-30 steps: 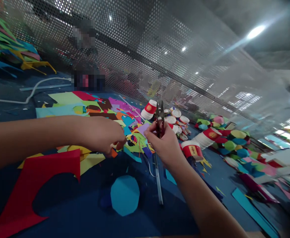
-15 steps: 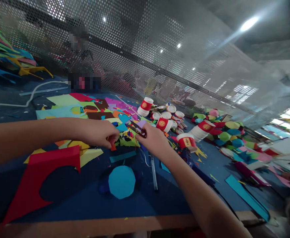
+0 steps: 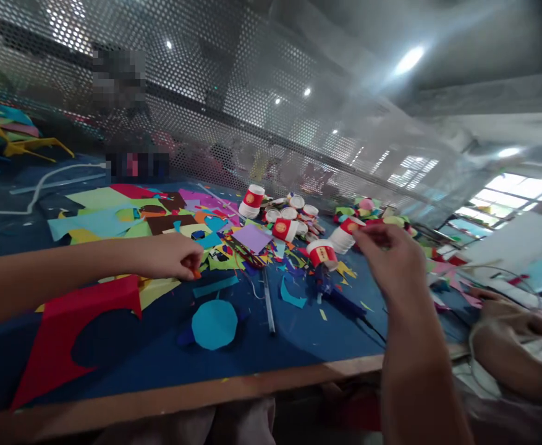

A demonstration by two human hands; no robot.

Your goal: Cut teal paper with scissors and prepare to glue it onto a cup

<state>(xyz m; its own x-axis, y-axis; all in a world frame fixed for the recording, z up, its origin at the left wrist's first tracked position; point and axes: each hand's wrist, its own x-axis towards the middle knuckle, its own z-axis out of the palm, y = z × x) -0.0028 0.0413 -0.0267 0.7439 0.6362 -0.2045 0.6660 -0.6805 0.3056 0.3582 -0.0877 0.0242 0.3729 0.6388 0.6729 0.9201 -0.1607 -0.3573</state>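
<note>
My left hand (image 3: pixel 175 256) is closed in a pinch on a small orange paper scrap (image 3: pixel 197 274), above the heap of coloured paper offcuts. My right hand (image 3: pixel 393 253) is raised on the right with nothing visible in it. Its fingers are loosely curved and a little apart, in front of a stack of red-and-white paper cups (image 3: pixel 343 240); I cannot tell whether they touch it. Scissors with dark handles (image 3: pixel 253 262) seem to lie among the scraps by a purple paper square (image 3: pixel 252 237). A blue paper disc (image 3: pixel 214 324) sits nearer me.
A red sheet with a round cutout (image 3: pixel 62 334) is at the left front. A dark blue glue gun (image 3: pixel 345 303) with a cord lies right of a clear stick (image 3: pixel 269 303). Another person's arms (image 3: pixel 507 327) are at the right. Perforated metal (image 3: pixel 233 111) stands behind.
My right hand has let go of the scissors and moved right, toward the cup stack. My left hand keeps hold of the orange scrap. The view has turned to the right.
</note>
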